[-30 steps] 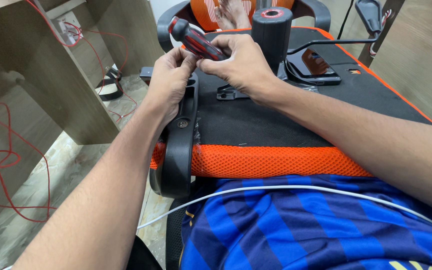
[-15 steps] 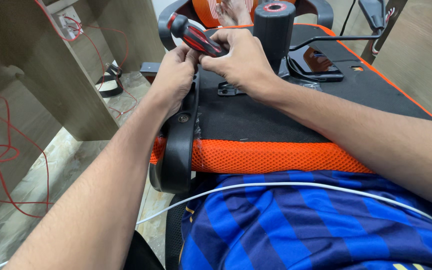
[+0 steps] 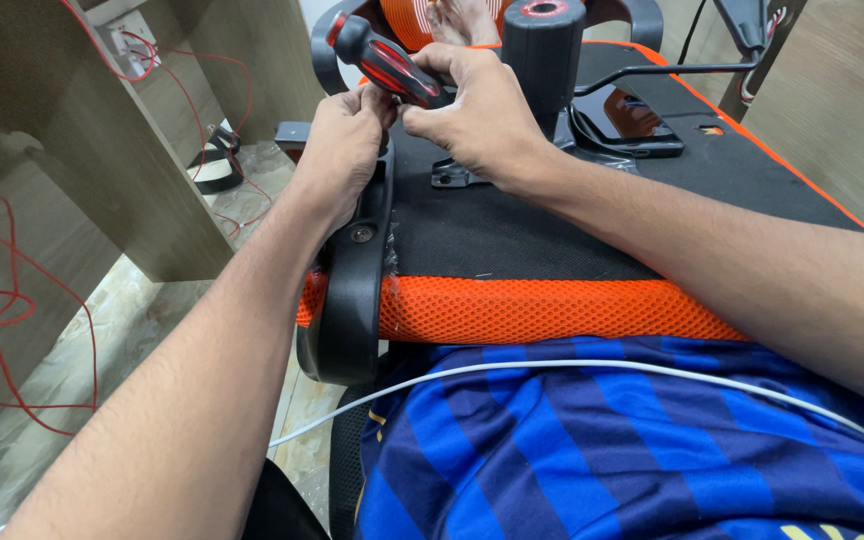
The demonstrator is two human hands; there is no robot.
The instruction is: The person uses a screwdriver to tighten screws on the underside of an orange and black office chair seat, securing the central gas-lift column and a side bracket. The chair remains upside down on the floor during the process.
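An upturned chair seat (image 3: 552,230) is laid across the lap, with an armrest (image 3: 352,290) fixed along its left edge and a gas-lift column (image 3: 544,45) standing upright near its far edge. The left hand (image 3: 344,150) is placed on the far end of the armrest, and just to its right the right hand (image 3: 482,110) is held over the seat's far-left corner, a screwdriver (image 3: 387,65) gripped in it. A cable (image 3: 592,372) is draped across the shirt (image 3: 632,450) before the near edge.
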